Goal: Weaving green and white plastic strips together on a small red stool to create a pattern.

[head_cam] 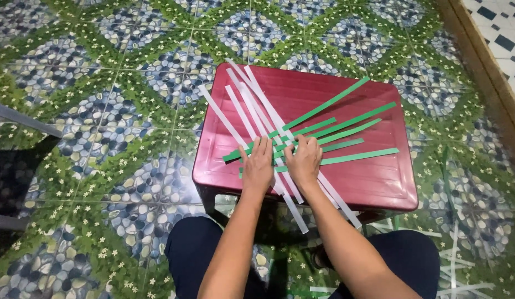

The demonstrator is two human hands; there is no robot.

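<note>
Fingers of the left hand (258, 166) and right hand (303, 161) lie flat and spread, pressing the strips where the white strips (252, 105) cross the green strips (346, 133) on the red stool (373, 182). White ones fan toward 11 o'clock, green toward 2. The crossing under the palms is hidden. Loose strips (454, 260) at 4 o'clock on the floor are hard to make out.

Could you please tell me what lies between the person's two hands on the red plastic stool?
In the head view, crossed white paper strips and green paper strips lie between the left hand and right hand.
</note>
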